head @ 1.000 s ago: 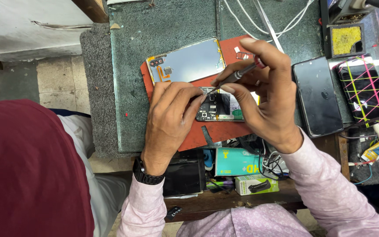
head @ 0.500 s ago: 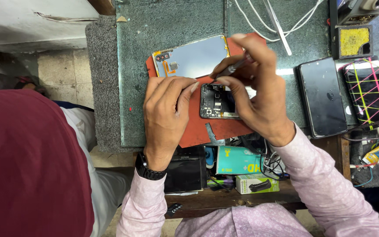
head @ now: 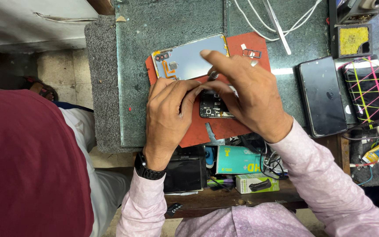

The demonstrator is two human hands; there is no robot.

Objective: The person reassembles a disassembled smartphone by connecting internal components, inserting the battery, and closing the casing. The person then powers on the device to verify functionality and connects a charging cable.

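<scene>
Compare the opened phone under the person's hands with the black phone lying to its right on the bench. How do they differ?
The opened phone shows its bare circuit board, while the black phone is closed, showing a smooth dark face. The opened phone rests on the red mat, the black phone on the green bench top. The left hand and right hand cover the opened phone, while the black phone lies untouched. Both lie flat.
</scene>
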